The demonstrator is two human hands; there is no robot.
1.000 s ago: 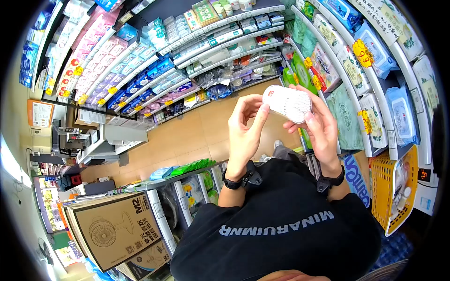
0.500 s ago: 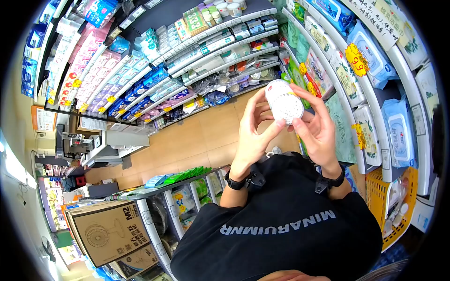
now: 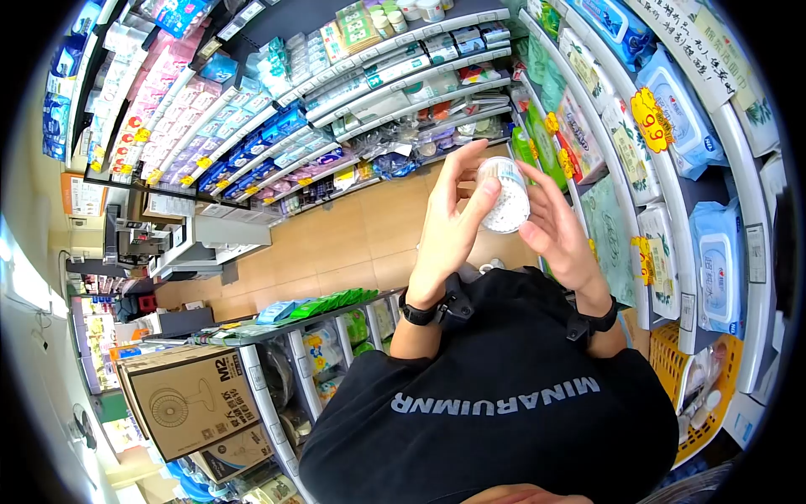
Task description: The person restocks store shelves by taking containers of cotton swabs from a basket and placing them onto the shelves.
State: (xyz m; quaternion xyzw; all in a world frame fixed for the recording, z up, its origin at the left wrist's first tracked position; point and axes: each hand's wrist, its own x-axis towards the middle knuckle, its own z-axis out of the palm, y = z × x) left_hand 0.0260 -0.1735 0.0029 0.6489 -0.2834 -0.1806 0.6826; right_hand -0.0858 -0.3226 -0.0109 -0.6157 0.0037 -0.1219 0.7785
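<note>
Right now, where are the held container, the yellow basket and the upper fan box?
Held container (image 3: 508, 199): head view, middle of its visible surface.
Yellow basket (image 3: 669, 347): head view, its latticed wall.
Upper fan box (image 3: 189, 401): head view, its printed face.

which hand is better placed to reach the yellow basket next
Probably the right hand: it is nearer the yellow basket and looks more open, while the left hand has its thumb across the cotton swab tub.

the tub (image 3: 509, 202) looks smooth plastic. the shirt (image 3: 504, 441) is matt cloth, the box (image 3: 189, 407) matt cardboard, the floor (image 3: 327, 244) glossy.
</note>
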